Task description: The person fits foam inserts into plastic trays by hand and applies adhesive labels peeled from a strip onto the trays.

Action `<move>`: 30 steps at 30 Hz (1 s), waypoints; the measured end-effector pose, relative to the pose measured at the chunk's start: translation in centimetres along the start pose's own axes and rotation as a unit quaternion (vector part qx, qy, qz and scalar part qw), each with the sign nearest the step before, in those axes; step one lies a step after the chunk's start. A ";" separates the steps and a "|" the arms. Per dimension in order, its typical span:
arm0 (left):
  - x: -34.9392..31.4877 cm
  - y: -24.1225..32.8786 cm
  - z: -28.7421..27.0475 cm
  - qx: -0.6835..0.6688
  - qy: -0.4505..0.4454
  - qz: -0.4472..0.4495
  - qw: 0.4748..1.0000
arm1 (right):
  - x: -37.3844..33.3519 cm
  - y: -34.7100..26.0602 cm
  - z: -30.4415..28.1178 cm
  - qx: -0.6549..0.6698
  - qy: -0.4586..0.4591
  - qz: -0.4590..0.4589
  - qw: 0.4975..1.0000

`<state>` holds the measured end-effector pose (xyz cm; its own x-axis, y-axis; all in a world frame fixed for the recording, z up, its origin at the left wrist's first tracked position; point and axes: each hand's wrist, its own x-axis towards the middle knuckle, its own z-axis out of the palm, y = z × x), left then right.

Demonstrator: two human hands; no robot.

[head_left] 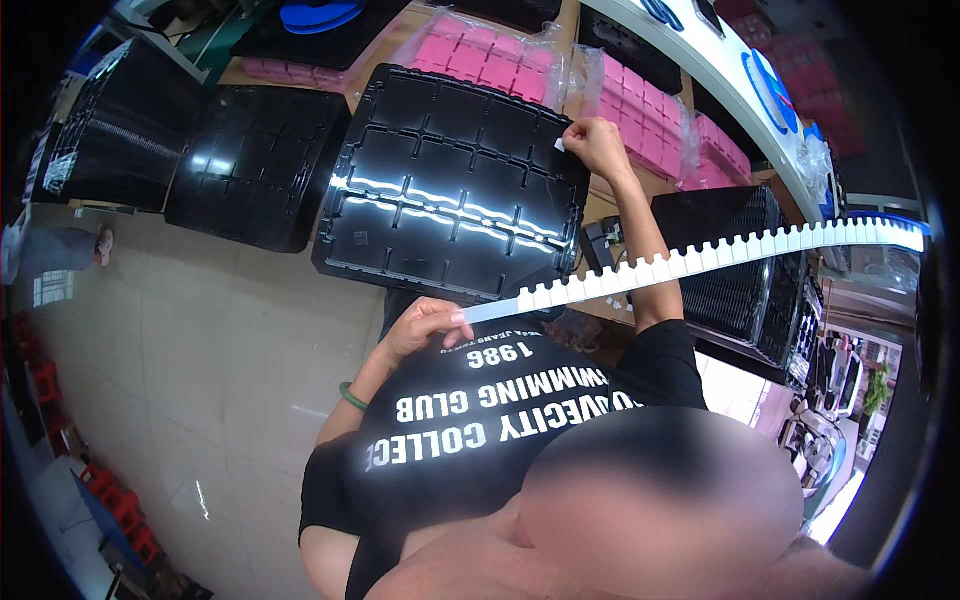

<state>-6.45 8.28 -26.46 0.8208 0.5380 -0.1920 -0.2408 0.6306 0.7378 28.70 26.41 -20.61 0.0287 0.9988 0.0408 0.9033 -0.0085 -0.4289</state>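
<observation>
My left hand (425, 328) pinches the bare, clear end of a long strip of white tabs (660, 268). The strip runs in a curve to the right, toward a blue-edged reel (888, 222). My right hand (598, 148) is closed at the far right corner of a black plastic tray (420, 225), with a small white tab (560, 145) between thumb and finger. Whether that tab touches the tray I cannot tell. The tray has shallow moulded compartments and lies in front of me, reflecting bright light.
Black trays stand stacked at the left (125, 125) and at the right (725, 270). Another black tray (255, 165) lies beside mine. Behind are pink trays (480, 58) in clear plastic. A white shelf edge (745, 90) arches over the right side. Red stools (115, 500) stand on the floor.
</observation>
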 end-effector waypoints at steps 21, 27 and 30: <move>0.1 -3.2 2.1 -0.057 0.017 -0.011 0.998 | -14.5 3.8 -1.5 0.189 0.072 0.090 0.975; 0.2 -3.9 2.4 -0.028 -0.003 -0.024 0.999 | -6.1 0.0 -1.8 0.083 0.084 -0.035 0.992; 0.6 -3.5 2.5 0.007 -0.034 -0.028 0.999 | -1.8 2.8 0.6 -0.002 0.099 -0.063 0.993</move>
<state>-3.85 4.94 -27.57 0.8663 0.4625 -0.1888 -0.1866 0.6502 0.7365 30.91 24.58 -22.40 -0.0015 0.9625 0.2713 0.9068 0.1157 -0.4053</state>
